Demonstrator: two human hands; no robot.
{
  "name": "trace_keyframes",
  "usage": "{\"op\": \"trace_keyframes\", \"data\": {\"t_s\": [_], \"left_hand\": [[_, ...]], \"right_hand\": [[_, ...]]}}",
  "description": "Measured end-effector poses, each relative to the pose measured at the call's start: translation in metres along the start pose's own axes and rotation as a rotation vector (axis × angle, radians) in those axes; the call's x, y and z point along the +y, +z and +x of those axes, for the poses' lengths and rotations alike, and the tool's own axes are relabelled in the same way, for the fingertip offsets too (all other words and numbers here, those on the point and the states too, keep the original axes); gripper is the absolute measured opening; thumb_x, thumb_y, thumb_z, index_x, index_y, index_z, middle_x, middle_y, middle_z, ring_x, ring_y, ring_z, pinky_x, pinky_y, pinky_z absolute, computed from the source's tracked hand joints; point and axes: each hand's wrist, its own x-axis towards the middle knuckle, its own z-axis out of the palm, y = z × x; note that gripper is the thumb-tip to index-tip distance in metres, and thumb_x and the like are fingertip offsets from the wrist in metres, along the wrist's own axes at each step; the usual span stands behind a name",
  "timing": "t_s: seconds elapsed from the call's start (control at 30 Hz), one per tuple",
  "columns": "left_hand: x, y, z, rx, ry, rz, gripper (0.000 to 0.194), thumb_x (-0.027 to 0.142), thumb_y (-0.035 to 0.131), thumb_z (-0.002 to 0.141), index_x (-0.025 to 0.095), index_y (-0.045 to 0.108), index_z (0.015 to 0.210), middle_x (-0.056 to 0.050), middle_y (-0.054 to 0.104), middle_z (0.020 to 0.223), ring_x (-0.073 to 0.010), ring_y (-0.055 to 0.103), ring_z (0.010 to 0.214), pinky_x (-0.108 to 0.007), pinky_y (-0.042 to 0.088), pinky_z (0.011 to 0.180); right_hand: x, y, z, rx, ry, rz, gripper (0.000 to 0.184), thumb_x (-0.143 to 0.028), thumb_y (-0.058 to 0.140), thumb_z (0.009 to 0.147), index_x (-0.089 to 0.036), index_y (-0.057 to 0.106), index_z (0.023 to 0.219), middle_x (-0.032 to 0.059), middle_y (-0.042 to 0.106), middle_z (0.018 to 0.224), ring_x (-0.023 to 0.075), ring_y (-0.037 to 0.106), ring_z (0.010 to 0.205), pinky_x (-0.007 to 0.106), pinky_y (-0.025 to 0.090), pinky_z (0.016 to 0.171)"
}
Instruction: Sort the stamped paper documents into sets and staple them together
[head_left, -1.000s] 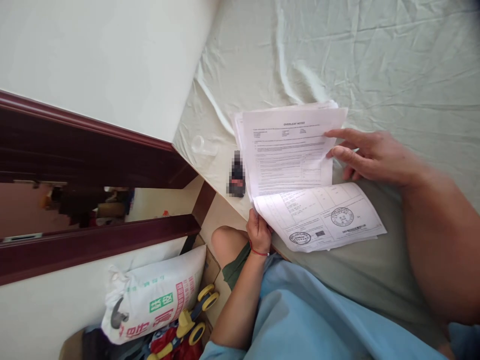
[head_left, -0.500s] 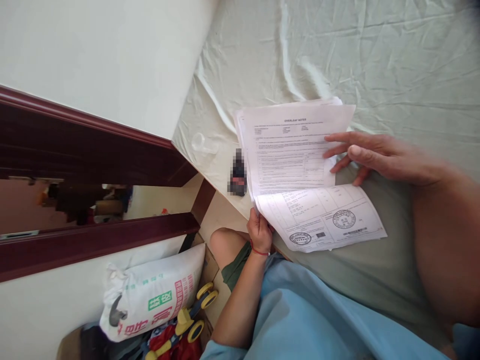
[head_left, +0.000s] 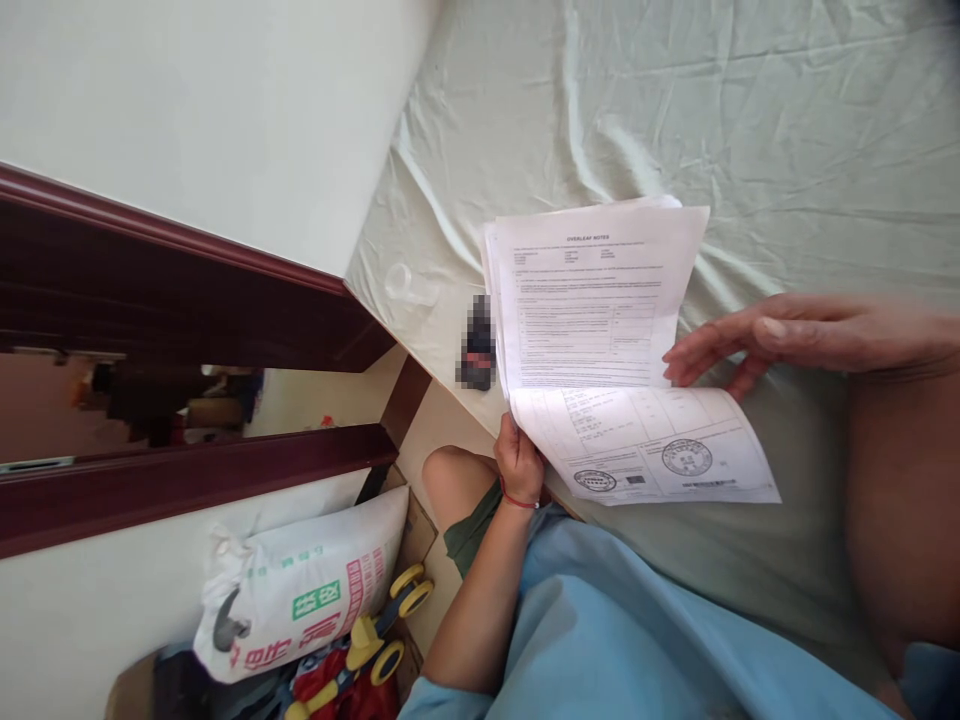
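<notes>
Just beyond my blue shirt (head_left: 607,620), with my green shorts (head_left: 472,530) and bent knee (head_left: 446,480) to its left, my left hand (head_left: 519,468) pinches the sheaf of papers (head_left: 581,310) at its left edge, a red bracelet (head_left: 519,505) round the wrist. The lower page (head_left: 637,440) curves toward me, bearing two dark stamps, one rounder, one oval; above it lies a page headed "OVERLEAF NOTES". On the right, my right hand (head_left: 780,335) is spread loosely, fingers straight and grasping nothing, their tips by the papers' right edge; whether they touch it I can't tell. Past the left edge of the sheaf sits a blurred-out dark object (head_left: 476,345), and a little farther a clear container (head_left: 412,287), both on the wrinkled pale green cloth (head_left: 810,130). Lower down at my left, a printed white sack (head_left: 307,590) lies beside a yellow-wheeled toy (head_left: 367,640). Behind run dark red wooden boards (head_left: 187,290) and a white wall (head_left: 195,100).
</notes>
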Motion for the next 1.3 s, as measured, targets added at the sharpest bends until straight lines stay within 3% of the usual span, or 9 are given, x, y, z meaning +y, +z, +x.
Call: {"op": "trace_keyframes", "data": {"t_s": [0.17,0.3,0.53,0.63,0.73,0.83,1.0,1.13,1.3], "left_hand": [[-0.001,-0.003,0.0,-0.016,-0.007,0.009,0.026,0.044,0.063,0.096,0.021,0.063,0.084,0.0,0.067,0.075,-0.0215,0.067,0.087,-0.031,0.054,0.085],[0.0,-0.003,0.001,-0.027,0.018,0.043,0.024,0.042,0.061,0.097,0.021,0.062,0.084,0.0,0.063,0.072,-0.023,0.067,0.091,-0.031,0.054,0.087],[-0.002,-0.003,0.002,-0.019,0.048,0.039,0.026,0.041,0.06,0.097,0.021,0.059,0.08,-0.002,0.066,0.079,-0.0222,0.066,0.092,-0.031,0.054,0.089],[-0.003,-0.003,0.003,-0.023,0.042,0.027,0.027,0.042,0.06,0.098,0.021,0.059,0.081,0.0,0.064,0.074,-0.0214,0.066,0.087,-0.031,0.053,0.087],[-0.004,-0.003,0.002,-0.024,0.03,0.03,0.028,0.045,0.061,0.099,0.02,0.063,0.085,0.0,0.065,0.075,-0.0206,0.064,0.083,-0.03,0.053,0.083],[-0.005,-0.003,0.002,-0.02,0.015,0.039,0.03,0.048,0.062,0.098,0.02,0.064,0.087,-0.001,0.067,0.078,-0.0197,0.063,0.08,-0.03,0.052,0.079],[-0.005,-0.003,0.001,-0.033,0.003,-0.001,0.031,0.047,0.064,0.098,0.021,0.062,0.082,0.0,0.066,0.075,-0.0219,0.066,0.087,-0.031,0.054,0.086],[-0.007,-0.002,0.001,-0.041,0.01,-0.038,0.029,0.048,0.065,0.099,0.02,0.067,0.09,-0.002,0.07,0.081,-0.0221,0.067,0.087,-0.033,0.055,0.088],[-0.009,-0.002,0.0,-0.05,0.001,-0.038,0.029,0.048,0.063,0.101,0.02,0.069,0.097,-0.002,0.072,0.086,-0.021,0.067,0.083,-0.032,0.054,0.083]], "right_hand": [[-0.014,0.005,0.0,-0.011,-0.133,0.027,0.067,-0.082,0.066,0.085,-0.035,0.077,0.131,0.0058,0.073,0.139,0.0329,0.066,0.135,0.037,0.068,0.081],[-0.015,0.009,0.002,-0.007,-0.211,0.089,0.074,-0.084,0.072,0.077,-0.033,0.076,0.131,0.0072,0.07,0.143,0.0331,0.065,0.137,0.041,0.067,0.086],[-0.007,0.005,0.001,0.087,-0.235,0.033,0.059,-0.072,0.065,0.095,-0.034,0.073,0.139,0.0079,0.068,0.147,0.0301,0.07,0.13,0.043,0.067,0.09],[-0.011,0.002,-0.003,0.156,-0.276,-0.045,0.051,-0.071,0.068,0.094,-0.034,0.081,0.126,0.0064,0.079,0.123,0.0257,0.075,0.119,0.045,0.062,0.102],[-0.011,-0.003,-0.005,0.05,-0.168,-0.077,0.064,-0.084,0.069,0.082,-0.028,0.087,0.106,0.0062,0.078,0.084,0.0224,0.078,0.084,0.043,0.065,0.089],[-0.009,-0.005,-0.004,-0.076,-0.064,-0.08,0.074,-0.092,0.064,0.078,-0.024,0.087,0.095,0.0053,0.073,0.072,0.0173,0.069,0.06,0.039,0.062,0.072],[-0.012,-0.003,-0.003,-0.18,-0.05,-0.154,0.067,-0.083,0.059,0.091,-0.021,0.085,0.094,0.0046,0.072,0.071,0.013,0.066,0.058,0.027,0.056,0.061],[-0.015,0.0,-0.005,-0.295,-0.031,-0.154,0.067,-0.08,0.057,0.094,-0.019,0.083,0.092,0.003,0.066,0.06,0.0121,0.065,0.059,0.022,0.053,0.059],[-0.015,0.003,-0.002,-0.361,-0.133,-0.065,0.055,-0.072,0.067,0.094,-0.023,0.084,0.112,0.0081,0.081,0.101,0.0172,0.077,0.08,0.033,0.063,0.081]]}}
